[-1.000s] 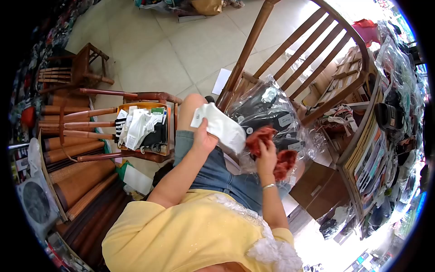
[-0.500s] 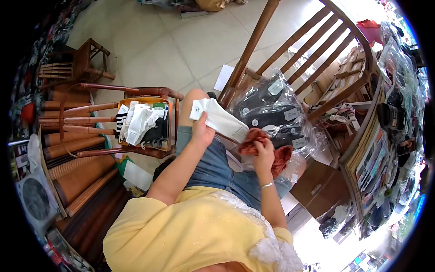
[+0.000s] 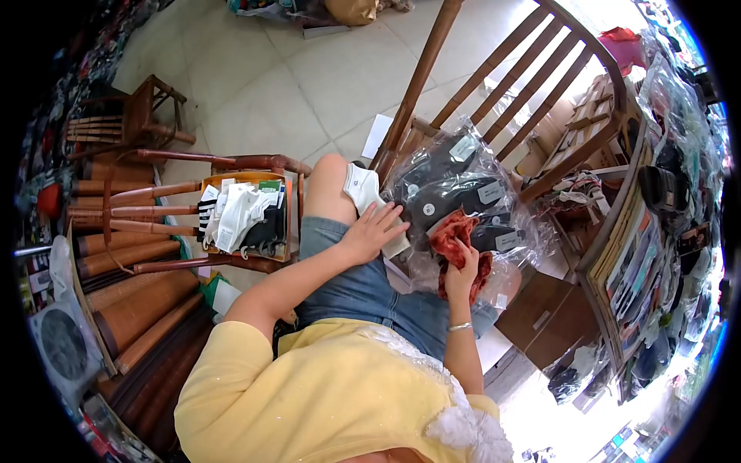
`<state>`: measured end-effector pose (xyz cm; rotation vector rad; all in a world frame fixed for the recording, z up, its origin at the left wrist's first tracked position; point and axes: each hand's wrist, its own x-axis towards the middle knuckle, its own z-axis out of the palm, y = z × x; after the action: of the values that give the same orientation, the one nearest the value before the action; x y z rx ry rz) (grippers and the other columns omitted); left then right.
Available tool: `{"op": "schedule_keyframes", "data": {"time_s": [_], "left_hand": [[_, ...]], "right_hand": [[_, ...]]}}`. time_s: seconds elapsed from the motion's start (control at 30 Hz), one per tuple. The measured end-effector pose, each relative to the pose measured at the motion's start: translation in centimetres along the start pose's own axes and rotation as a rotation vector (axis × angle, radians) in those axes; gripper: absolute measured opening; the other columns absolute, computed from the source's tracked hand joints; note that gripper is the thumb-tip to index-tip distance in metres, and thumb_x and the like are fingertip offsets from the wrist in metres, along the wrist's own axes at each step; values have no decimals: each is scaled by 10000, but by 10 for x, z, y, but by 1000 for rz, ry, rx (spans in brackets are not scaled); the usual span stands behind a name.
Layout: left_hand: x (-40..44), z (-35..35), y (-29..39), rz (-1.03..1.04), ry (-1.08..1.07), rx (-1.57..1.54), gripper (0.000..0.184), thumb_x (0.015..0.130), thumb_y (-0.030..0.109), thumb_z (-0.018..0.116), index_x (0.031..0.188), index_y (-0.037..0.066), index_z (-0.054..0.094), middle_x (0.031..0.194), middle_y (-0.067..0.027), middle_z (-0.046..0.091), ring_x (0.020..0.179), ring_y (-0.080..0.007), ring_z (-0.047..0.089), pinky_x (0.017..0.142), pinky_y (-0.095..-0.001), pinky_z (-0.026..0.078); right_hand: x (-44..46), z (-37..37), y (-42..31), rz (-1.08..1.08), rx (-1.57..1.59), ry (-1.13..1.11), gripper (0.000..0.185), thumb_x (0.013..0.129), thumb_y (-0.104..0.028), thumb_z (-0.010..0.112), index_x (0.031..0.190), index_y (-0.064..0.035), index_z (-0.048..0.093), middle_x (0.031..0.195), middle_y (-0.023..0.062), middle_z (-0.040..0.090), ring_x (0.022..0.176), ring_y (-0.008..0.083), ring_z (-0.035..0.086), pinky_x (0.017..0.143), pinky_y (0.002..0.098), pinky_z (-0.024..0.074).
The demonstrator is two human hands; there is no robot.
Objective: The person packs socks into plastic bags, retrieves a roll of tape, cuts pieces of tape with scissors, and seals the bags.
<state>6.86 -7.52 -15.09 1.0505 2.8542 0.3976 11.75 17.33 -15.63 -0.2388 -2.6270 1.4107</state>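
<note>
A white sock lies across my left thigh, a small dark mark near its upper end. My left hand rests on it with the fingers spread, hiding its middle part. My right hand grips a crumpled red patterned cloth, which hangs out above and below the fingers. Just beyond both hands, a clear plastic bag holds several dark packed items with white labels; they look like socks. The bag reaches over my lap and onto the bamboo chair.
To the left, a bamboo chair bears a shallow box with white and black socks. A slatted chair back stands ahead right. At right are a cardboard box and a loaded table. Rolled mats lie left.
My left hand has let the sock's end go and now lies flat on it; the sock has come down onto my thigh. My right hand has drawn the red cloth slightly right, off the sock.
</note>
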Motion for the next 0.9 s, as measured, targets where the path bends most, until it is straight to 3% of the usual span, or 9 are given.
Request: {"op": "schedule_keyframes", "data": {"time_s": [0.27, 0.33, 0.37, 0.43, 0.47, 0.67, 0.8, 0.87, 0.9], "left_hand": [[10, 24, -13, -14, 125, -99, 606, 691, 101, 656, 1260, 130, 449, 1335, -125, 398, 1291, -289, 339, 1055, -472, 293], [10, 31, -21, -80, 160, -8, 417, 755, 139, 594, 1160, 123, 495, 1252, -107, 445, 1218, -270, 410, 1044, -487, 295], [10, 29, -24, -86, 158, -6, 417, 755, 139, 594, 1160, 123, 495, 1252, -107, 445, 1218, -270, 410, 1044, -487, 295], [12, 24, -29, -171, 58, 45, 363, 736, 139, 614, 1084, 119, 514, 1168, -87, 475, 1169, -256, 441, 1027, -491, 307], [14, 22, -32, -120, 81, 89, 293, 728, 155, 623, 1009, 124, 546, 1103, -82, 494, 1119, -251, 465, 1022, -493, 308], [17, 31, -41, 67, -20, 128, 217, 713, 168, 629, 926, 143, 591, 994, -51, 549, 1037, -239, 498, 1020, -486, 309], [15, 23, -41, 30, -79, 182, 176, 726, 145, 608, 902, 144, 598, 955, -38, 565, 1039, -228, 503, 1021, -485, 308], [12, 3, -38, -13, -17, -141, 141, 734, 107, 582, 873, 131, 595, 915, -44, 570, 1040, -218, 502, 1025, -480, 305], [9, -8, -38, -13, -18, -141, 141, 734, 107, 582, 873, 131, 595, 915, -44, 570, 1040, -218, 502, 1025, -480, 305]], "right_hand": [[-5, -4, 8, 58, 81, 53, 355, 772, 71, 584, 1110, -35, 610, 1056, 96, 536, 1004, 234, 527, 913, 296, 394], [-4, -6, 2, 47, 100, 54, 426, 719, 91, 579, 1120, -50, 608, 1051, 125, 536, 1008, 276, 527, 912, 322, 403], [-5, -7, 1, 47, 103, 48, 426, 719, 91, 579, 1120, -50, 608, 1051, 125, 536, 1008, 276, 527, 912, 322, 403], [-3, -10, -1, 50, 108, 50, 416, 727, 89, 581, 1119, -46, 608, 1051, 119, 541, 1011, 269, 528, 914, 319, 402], [-3, -11, -2, 53, 107, 49, 414, 726, 88, 582, 1118, -45, 609, 1050, 114, 545, 1012, 264, 528, 914, 319, 402], [-9, -14, -2, 49, 76, 35, 353, 772, 68, 592, 1114, -19, 593, 1066, 98, 565, 1017, 231, 535, 919, 295, 391], [-8, -13, -8, 30, 109, 37, 409, 729, 89, 584, 1115, -43, 608, 1045, 108, 545, 1002, 254, 534, 918, 308, 396], [-7, -17, -11, 77, 159, 42, 390, 740, 85, 588, 1110, -37, 607, 1048, 100, 550, 1007, 243, 536, 917, 303, 394], [-6, -19, -7, 78, 159, 42, 390, 740, 85, 588, 1110, -37, 607, 1048, 100, 550, 1007, 243, 536, 917, 303, 394]]}}
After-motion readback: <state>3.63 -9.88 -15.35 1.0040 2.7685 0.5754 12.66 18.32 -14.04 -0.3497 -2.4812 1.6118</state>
